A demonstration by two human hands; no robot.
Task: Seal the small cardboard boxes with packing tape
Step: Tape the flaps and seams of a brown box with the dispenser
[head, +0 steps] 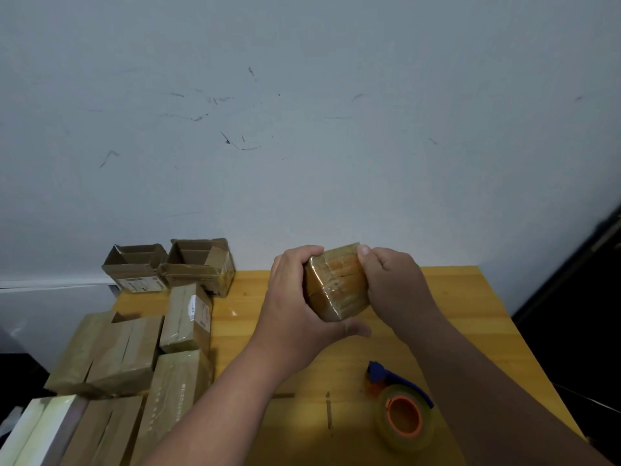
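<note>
- A small brown cardboard box wrapped in glossy clear tape (337, 283) is held up in the air above the yellow wooden desk (470, 304), tilted, with one corner pointing down toward the desk top.
- The left hand (295, 307) has its grip clamped on the box: fingers curl over the upper left edge and the thumb reaches under the lower corner.
- The right hand (389, 280) also has its grip closed on the box, the thumb pressing on the top right corner and the fingers curled round the far right side.
- A blue-handled tape dispenser carrying a roll of clear tape with an orange core (401, 408) lies on the desk near the front edge, under the right forearm, well apart from the held box.
- Two open-topped brown cardboard boxes (168, 267) stand side by side at the back left of the desk, against the pale grey wall (302, 129).
- A group of closed, taped brown cardboard boxes (141, 358) lies packed together along the left side of the desk, one of them bearing a white label.
- A pale whitish flat box (37, 428) sits at the lower left corner, touching that group.
</note>
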